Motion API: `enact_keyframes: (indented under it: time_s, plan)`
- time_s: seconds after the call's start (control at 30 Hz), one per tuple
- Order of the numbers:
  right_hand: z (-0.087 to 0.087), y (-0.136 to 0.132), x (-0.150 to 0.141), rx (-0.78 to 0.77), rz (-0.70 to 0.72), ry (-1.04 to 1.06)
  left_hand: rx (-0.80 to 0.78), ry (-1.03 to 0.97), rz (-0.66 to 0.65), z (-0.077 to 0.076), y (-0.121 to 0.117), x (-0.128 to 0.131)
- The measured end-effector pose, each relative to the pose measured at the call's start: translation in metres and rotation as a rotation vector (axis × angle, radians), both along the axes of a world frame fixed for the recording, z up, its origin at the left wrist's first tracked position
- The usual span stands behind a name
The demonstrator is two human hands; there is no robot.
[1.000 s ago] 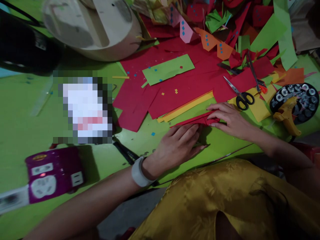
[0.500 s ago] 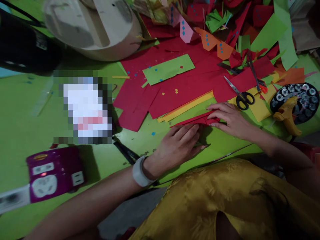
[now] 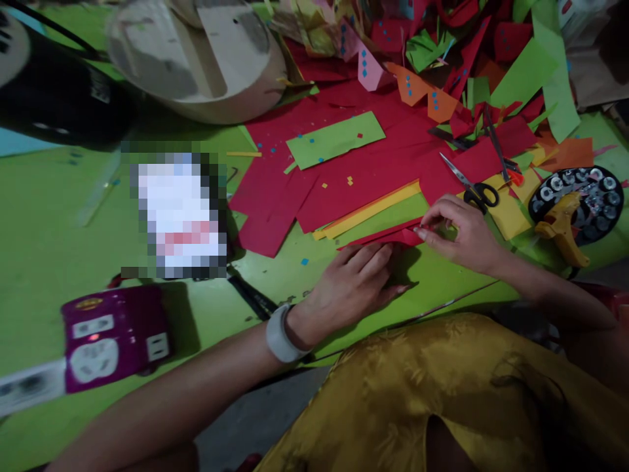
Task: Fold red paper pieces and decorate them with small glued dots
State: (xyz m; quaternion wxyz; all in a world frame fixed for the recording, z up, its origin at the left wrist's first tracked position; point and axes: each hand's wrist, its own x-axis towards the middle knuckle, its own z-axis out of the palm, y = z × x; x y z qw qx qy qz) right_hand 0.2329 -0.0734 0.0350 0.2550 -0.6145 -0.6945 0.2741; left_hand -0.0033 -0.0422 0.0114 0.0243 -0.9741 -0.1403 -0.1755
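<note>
A narrow folded strip of red paper (image 3: pixel 405 235) lies slantwise on the green table near its front edge. My left hand (image 3: pixel 356 275), with a grey band at the wrist, rests over the strip's left part and holds it down; the fingers are bent and pressed together, the thumb is apart. At the strip's right end my right hand (image 3: pixel 462 236) pinches the paper between thumb and fingertips. Just beyond my right hand lie black-handled scissors (image 3: pixel 479 195), with their blades towards the far left.
Large red sheets (image 3: pixel 363 190) bear a green paper rectangle (image 3: pixel 339 139). Heaped cut paper (image 3: pixel 427 92) fills the back right. A black tray of round gems (image 3: pixel 577 203) stands right. Leftward are a blurred-out phone (image 3: pixel 181 210), a purple socket box (image 3: pixel 115 337) and a round container (image 3: pixel 196 59).
My right hand's fingers have drawn in from lying spread along the strip to a pinch at its right end. My left hand stays in place on the paper. The view has shifted slightly.
</note>
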Motion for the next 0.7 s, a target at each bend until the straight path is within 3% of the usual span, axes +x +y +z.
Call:
enact_keyframes:
  time_s: [0.1, 0.17, 0.33, 0.7]
  plan:
    - [0.008, 0.003, -0.009, -0.293, -0.035, -0.080, 0.014, -0.009, -0.002, -0.002, 0.000, 0.000]
    - [0.012, 0.006, -0.014, -0.397, -0.035, -0.196, 0.020, -0.011, -0.002, -0.003, 0.000, 0.001]
    - [0.014, 0.015, -0.019, -0.460, -0.041, -0.309, 0.026, 0.012, -0.007, -0.004, 0.000, 0.003]
    - [0.012, 0.024, -0.016, -0.582, -0.051, -0.184, -0.014, 0.023, -0.002, -0.008, 0.001, 0.003]
